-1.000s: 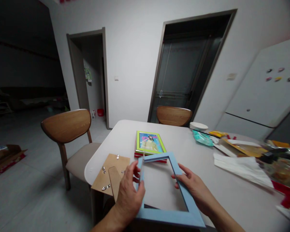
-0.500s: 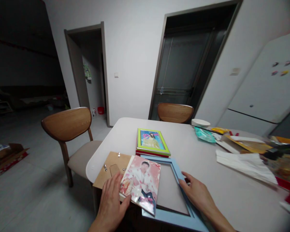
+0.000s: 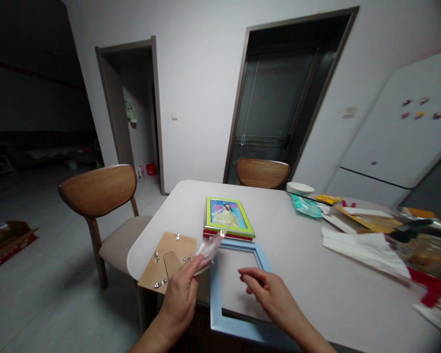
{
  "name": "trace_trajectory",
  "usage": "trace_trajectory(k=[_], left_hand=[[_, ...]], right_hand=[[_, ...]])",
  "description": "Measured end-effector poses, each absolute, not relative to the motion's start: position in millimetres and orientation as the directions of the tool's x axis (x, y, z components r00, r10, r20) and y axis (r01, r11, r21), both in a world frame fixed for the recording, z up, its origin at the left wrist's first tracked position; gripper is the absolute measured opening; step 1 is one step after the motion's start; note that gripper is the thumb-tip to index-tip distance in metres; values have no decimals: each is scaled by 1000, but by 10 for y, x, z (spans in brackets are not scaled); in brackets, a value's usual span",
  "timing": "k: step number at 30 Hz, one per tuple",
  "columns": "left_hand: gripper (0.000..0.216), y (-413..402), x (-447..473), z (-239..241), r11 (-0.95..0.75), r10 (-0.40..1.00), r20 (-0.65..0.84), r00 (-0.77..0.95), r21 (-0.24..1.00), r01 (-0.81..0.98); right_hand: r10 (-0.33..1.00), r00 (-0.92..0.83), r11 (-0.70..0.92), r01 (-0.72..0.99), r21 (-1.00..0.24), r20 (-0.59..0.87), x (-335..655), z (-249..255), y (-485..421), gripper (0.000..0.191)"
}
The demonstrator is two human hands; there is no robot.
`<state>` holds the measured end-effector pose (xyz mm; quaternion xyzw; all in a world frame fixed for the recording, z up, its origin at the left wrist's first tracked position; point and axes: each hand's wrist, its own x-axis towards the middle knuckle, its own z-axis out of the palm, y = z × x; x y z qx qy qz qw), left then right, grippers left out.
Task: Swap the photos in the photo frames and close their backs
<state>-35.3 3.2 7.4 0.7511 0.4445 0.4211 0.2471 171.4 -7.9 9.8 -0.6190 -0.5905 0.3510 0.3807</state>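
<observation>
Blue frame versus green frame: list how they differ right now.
The blue frame shows the table through its opening, while the green frame holds a picture. The blue frame lies nearer the camera; the green frame lies farther off. The blue frame is pale, the green frame vivid. Both are rectangular.

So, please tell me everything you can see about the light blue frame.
The light blue frame is rectangular, with broad bars, perhaps painted wood. The table shows through its opening. It lies on the table, its near bar jutting past the edge; the far bar is close to the frame stack, contact unclear. The right hand covers part of its right side from view; touch cannot be told.
</observation>
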Motion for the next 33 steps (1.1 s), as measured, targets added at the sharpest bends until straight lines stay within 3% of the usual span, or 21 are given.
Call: trace_trajectory(k=[2,4,7,9,12,15,18,21,25,29,31,33], left_hand=[[32,29,-288,189,-366,931,354,91,902,229],[35,-4,-177,228,-241,969,244,45,968,-63],[43,-95,29,122,-64,989,110,103,924,-377],[47,-166,146,7,27,985,55,166,889,-458],[52,-230,228,-103,94,963,42,268,875,-474],[54,-195,186,-109,37,964,72,255,917,-397],[53,-121,93,-76,-47,979,96,182,966,-255],[41,-123,45,-65,-136,954,131,269,991,-3],[47,-222,58,-126,-380,861,196,470,861,337],[60,-240,66,-228,-587,737,246,629,694,417],[64,-221,60,-248,-630,705,235,669,641,439],[64,-206,51,-236,-650,689,205,695,599,468]], right_hand=[[991,46,-132,248,-960,-125,1576,84,-65,40],[973,63,-221,-36,-975,-223,1490,47,-33,50],[969,97,-174,-376,-910,-225,1476,15,11,54],[974,158,-79,-435,-897,-163,1536,21,26,48],[965,228,-40,-351,-935,-127,1699,47,38,41],[964,221,-98,-228,-969,-149,1921,75,56,43],[958,221,-169,-84,-982,-183,2135,106,82,47],[959,190,-223,60,-973,-208,2238,117,108,51],[967,111,-238,97,-966,-227,2189,81,157,53],[970,80,-237,123,-964,-228,2126,30,262,51],[977,119,-205,285,-936,-178,2123,7,327,48],[981,186,-151,548,-823,-56,2129,-13,381,43]])
